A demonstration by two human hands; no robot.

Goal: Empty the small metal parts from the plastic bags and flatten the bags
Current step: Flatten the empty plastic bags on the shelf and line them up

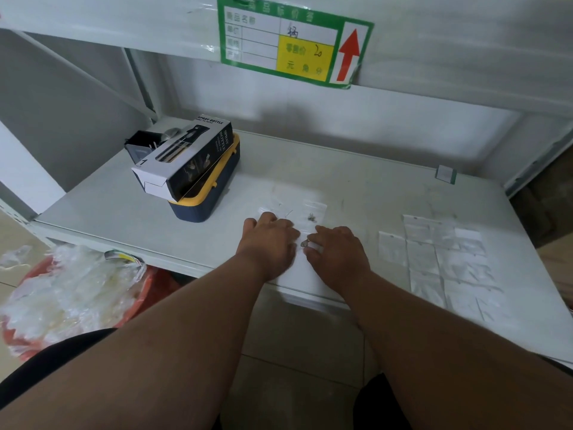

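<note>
On the near edge of the white shelf [372, 187], the left hand [268, 240] lies palm-down, fingers relaxed, on a clear bag [273, 209]. The right hand [336, 252] pinches small metal parts [304, 243] through plastic. Flattened bags [440, 252] lie well to the right.

Both hands rest on the white shelf [356, 181]: the left hand [268, 240] lies flat, the right hand [336, 251] pinches a small metal part [304, 243]; flattened bags [440, 259] lie at three o'clock.

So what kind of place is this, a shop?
Probably a shop's stockroom: a price label hangs on white metal shelving, a boxed spray bottle sits there, and flattened plastic bags lie in rows.
</note>
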